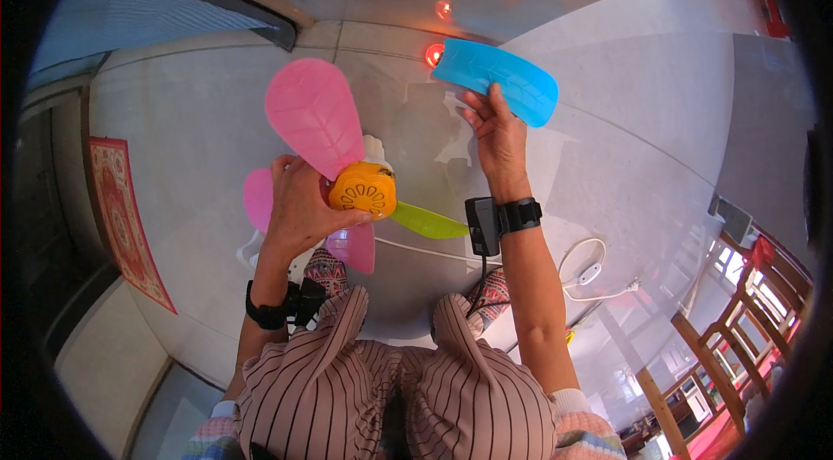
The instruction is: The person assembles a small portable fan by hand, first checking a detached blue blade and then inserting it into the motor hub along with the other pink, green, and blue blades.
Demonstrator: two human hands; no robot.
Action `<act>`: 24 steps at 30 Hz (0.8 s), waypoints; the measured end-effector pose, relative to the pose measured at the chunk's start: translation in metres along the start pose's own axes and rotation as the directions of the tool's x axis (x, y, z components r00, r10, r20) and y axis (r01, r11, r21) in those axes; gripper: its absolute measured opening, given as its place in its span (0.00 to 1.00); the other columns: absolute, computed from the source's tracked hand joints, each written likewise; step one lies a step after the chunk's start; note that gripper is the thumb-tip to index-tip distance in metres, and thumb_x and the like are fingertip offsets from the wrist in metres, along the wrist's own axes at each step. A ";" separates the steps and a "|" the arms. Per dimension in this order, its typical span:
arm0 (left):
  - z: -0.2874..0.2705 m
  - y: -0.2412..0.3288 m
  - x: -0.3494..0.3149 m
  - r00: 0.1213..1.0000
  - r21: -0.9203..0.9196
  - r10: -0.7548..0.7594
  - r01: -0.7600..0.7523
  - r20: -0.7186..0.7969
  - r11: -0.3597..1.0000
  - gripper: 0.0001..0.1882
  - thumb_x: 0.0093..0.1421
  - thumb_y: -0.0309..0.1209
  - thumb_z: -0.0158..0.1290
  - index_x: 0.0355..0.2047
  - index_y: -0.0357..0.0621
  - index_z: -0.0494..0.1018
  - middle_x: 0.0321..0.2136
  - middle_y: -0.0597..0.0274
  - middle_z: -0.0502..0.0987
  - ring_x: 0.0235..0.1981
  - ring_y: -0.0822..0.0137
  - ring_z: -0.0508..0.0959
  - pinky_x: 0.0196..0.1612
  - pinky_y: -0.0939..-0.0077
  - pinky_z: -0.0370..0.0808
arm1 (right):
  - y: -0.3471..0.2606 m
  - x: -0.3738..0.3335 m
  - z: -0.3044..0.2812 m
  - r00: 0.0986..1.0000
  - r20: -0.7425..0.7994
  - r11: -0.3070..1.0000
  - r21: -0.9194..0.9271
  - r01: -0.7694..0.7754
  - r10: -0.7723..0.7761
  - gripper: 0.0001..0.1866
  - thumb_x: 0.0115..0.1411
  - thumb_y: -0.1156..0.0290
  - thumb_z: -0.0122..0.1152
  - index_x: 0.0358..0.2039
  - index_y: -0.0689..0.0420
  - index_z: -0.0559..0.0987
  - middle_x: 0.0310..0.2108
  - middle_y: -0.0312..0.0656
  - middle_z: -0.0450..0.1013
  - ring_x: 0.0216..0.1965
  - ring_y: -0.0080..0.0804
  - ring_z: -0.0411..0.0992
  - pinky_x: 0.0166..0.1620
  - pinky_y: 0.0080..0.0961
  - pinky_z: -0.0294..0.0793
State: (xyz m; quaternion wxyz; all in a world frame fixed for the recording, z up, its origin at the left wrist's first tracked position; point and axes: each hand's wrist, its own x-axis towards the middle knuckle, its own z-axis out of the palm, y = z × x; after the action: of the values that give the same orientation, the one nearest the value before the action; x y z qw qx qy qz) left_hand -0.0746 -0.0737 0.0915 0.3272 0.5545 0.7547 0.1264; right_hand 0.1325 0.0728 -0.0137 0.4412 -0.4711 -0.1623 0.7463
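My left hand (299, 204) grips the yellow-orange flower-shaped hub (364, 193), its thumb along the hub's lower edge and its fingers mostly hidden behind. A large pink petal-shaped blade (312, 108) with leaf veins stands up from the hub. Smaller in view are a pink blade (257, 198) left of that wrist, a pink blade (351, 247) below the hub and a green blade (432, 221) to its right. A white part (373, 148) shows behind the hub. In my right hand (501, 143), raised farther off, a curved blue blade (499, 76) is held by its lower edge, apart from the hub.
A red light (434, 54) glows on the floor beyond the blue blade. White cord with an inline switch (591, 273) and a plug (633, 285) lies at right. A red patterned mat (130, 217) is at left, a wooden chair (711, 364) at lower right.
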 end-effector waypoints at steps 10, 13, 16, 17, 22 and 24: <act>0.002 -0.002 -0.001 1.000 -0.022 0.007 -0.007 -0.014 1.000 0.36 0.29 0.45 0.67 0.41 0.46 0.70 0.35 0.60 0.74 0.40 0.59 0.70 0.49 0.63 0.55 | -0.001 -0.001 0.001 1.000 -0.010 1.000 -0.020 0.005 -0.005 0.13 0.59 0.70 0.55 0.42 0.61 0.69 0.36 0.43 0.74 0.34 0.32 0.76 0.31 0.23 0.78; 0.002 -0.002 -0.001 1.000 -0.021 0.012 -0.013 -0.012 1.000 0.37 0.29 0.46 0.67 0.41 0.46 0.70 0.36 0.60 0.74 0.40 0.58 0.70 0.49 0.62 0.55 | -0.001 -0.002 0.001 1.000 0.000 1.000 -0.016 0.008 -0.008 0.13 0.59 0.70 0.55 0.42 0.61 0.69 0.36 0.43 0.73 0.34 0.32 0.76 0.31 0.22 0.79; 0.002 -0.001 -0.001 1.000 -0.023 0.007 -0.007 -0.012 1.000 0.37 0.29 0.46 0.67 0.41 0.46 0.70 0.35 0.60 0.74 0.40 0.58 0.70 0.50 0.62 0.55 | -0.002 -0.002 0.001 1.000 -0.004 1.000 -0.014 0.013 -0.013 0.13 0.59 0.70 0.56 0.42 0.61 0.69 0.36 0.43 0.73 0.34 0.32 0.76 0.31 0.22 0.79; 0.002 -0.001 -0.001 1.000 -0.017 0.004 -0.004 -0.005 1.000 0.37 0.29 0.46 0.67 0.41 0.46 0.70 0.36 0.59 0.74 0.41 0.58 0.69 0.50 0.62 0.55 | -0.002 -0.002 0.001 1.000 -0.009 1.000 -0.015 0.013 -0.013 0.13 0.59 0.70 0.56 0.42 0.61 0.69 0.36 0.43 0.73 0.34 0.32 0.76 0.31 0.22 0.79; 0.002 -0.002 -0.002 1.000 -0.014 -0.006 0.005 -0.012 1.000 0.37 0.29 0.46 0.67 0.41 0.46 0.70 0.36 0.59 0.73 0.41 0.58 0.69 0.50 0.62 0.55 | -0.001 -0.003 0.004 1.000 -0.021 1.000 -0.022 0.017 -0.017 0.12 0.59 0.70 0.56 0.41 0.61 0.69 0.35 0.43 0.73 0.34 0.32 0.76 0.31 0.22 0.79; 0.002 -0.003 -0.002 1.000 -0.012 -0.022 0.022 0.003 1.000 0.37 0.29 0.46 0.67 0.42 0.46 0.69 0.37 0.59 0.73 0.41 0.58 0.69 0.49 0.61 0.55 | -0.001 -0.002 0.003 1.000 -0.013 1.000 -0.017 0.013 -0.013 0.12 0.59 0.70 0.55 0.41 0.61 0.69 0.35 0.43 0.73 0.34 0.32 0.76 0.31 0.22 0.79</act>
State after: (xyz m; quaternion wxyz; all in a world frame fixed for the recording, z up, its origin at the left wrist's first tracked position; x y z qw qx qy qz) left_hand -0.0751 -0.0768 0.0885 0.3327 0.5444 0.7595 0.1265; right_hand 0.1309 0.0722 -0.0099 0.4431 -0.4789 -0.1688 0.7388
